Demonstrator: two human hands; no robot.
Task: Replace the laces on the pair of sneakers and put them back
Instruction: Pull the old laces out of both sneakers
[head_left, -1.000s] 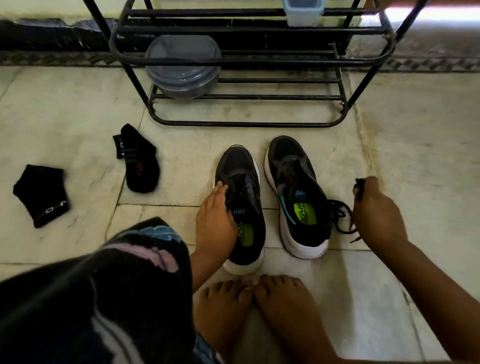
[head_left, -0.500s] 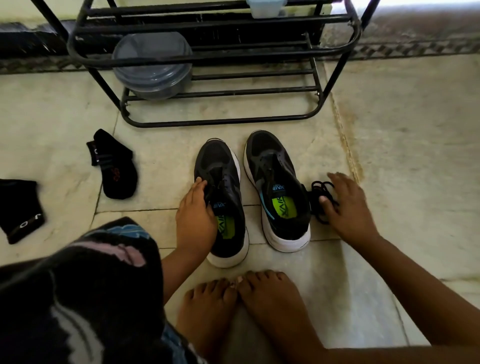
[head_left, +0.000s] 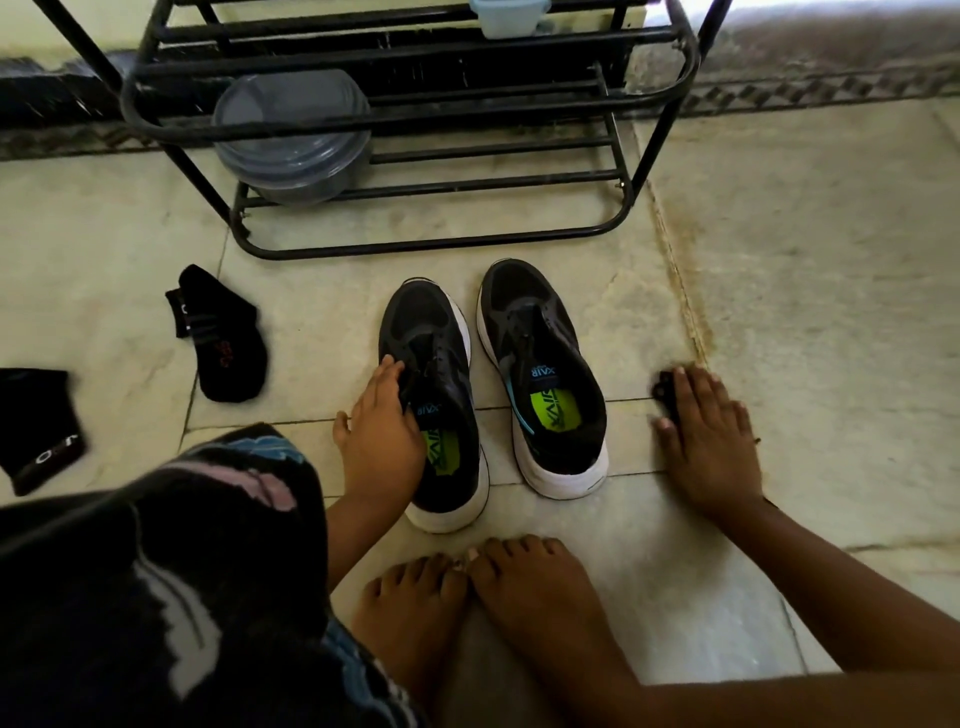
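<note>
Two black sneakers with white soles and green insoles stand side by side on the floor, toes toward the rack, the left sneaker and the right sneaker. The eyelets I can see hold no lace. My left hand rests on the left sneaker's tongue and inner edge, fingers fairly straight, thumb out to the side. My right hand lies flat on the floor to the right of the right sneaker, fingers pressing on a bunched black lace that is mostly hidden under them.
A black metal shoe rack stands just behind the sneakers, with a grey lidded container on its low shelf and a pale blue tub above. Two black socks lie at the left. My bare feet are just in front of the sneakers.
My right hand carried the black lace away from the right sneaker, lowered it and moved it right along the floor, now flat on it. My left hand stayed on the left sneaker.
</note>
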